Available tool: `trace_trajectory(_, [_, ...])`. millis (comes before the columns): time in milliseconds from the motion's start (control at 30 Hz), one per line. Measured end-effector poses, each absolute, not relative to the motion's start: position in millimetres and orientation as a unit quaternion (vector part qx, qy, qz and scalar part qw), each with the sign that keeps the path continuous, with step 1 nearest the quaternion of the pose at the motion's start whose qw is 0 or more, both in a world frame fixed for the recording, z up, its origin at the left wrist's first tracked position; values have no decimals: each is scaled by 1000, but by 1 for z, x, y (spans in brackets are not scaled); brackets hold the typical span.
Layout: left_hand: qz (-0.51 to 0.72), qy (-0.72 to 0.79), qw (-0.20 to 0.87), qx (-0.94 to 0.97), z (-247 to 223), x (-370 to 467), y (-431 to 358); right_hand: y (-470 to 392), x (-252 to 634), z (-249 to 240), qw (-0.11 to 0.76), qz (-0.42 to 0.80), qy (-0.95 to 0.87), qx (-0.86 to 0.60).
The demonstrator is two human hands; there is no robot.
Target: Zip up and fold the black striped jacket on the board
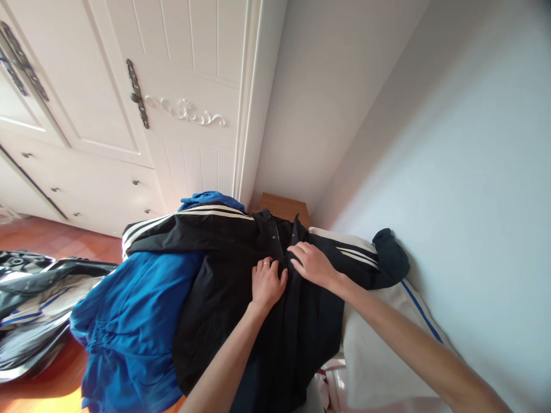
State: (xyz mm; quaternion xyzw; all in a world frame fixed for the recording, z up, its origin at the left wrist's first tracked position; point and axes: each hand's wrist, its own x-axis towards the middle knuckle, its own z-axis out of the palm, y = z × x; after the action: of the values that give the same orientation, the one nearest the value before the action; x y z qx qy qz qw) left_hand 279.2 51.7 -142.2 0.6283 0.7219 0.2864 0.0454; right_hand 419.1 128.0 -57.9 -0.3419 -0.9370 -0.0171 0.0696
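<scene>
A black jacket (224, 258) with white stripes along its sleeves lies spread out, its front parted near the collar. My left hand (267, 282) is closed on the jacket's front edge, with a ring on one finger. Just to the right, my right hand (313, 264) has its fingers bent on the opposite front edge, close to the left fingertips. Small snaps show on the front edges above both hands. What lies between the fingertips is hidden. Under the jacket on the left is a blue garment (133, 327) with a gathered waist.
A white wardrobe (193, 74) stands behind, meeting a pale wall (482, 189) on the right. A white cloth (387, 338) with a blue stripe lies under the right sleeve. Grey and white items (34, 321) lie on the wooden floor (92, 241). A brown wooden box (286, 205) sits in the corner.
</scene>
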Motion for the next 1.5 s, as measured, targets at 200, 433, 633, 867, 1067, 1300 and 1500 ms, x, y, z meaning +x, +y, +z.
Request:
trace_trajectory(200, [288, 720, 50, 629, -144, 279, 51, 158, 394, -73, -87, -32, -955, -281])
trace_trajectory(433, [278, 704, 28, 653, -148, 282, 51, 176, 397, -74, -109, -15, -967, -228])
trace_trajectory(633, [277, 691, 9, 667, -154, 284, 52, 181, 403, -84, -78, 4, -972, -221])
trace_trajectory(867, [265, 697, 12, 666, -156, 284, 54, 188, 412, -91, -47, 33, -976, -211])
trace_trajectory(1067, [255, 700, 23, 666, -155, 284, 54, 195, 421, -95, -9, 141, -964, -225])
trace_trajectory(1300, [251, 703, 23, 665, -154, 284, 55, 184, 416, -93, -15, 61, -964, -260])
trace_trajectory(1500, [253, 702, 20, 665, -154, 285, 54, 177, 413, -94, -38, -23, -963, -267])
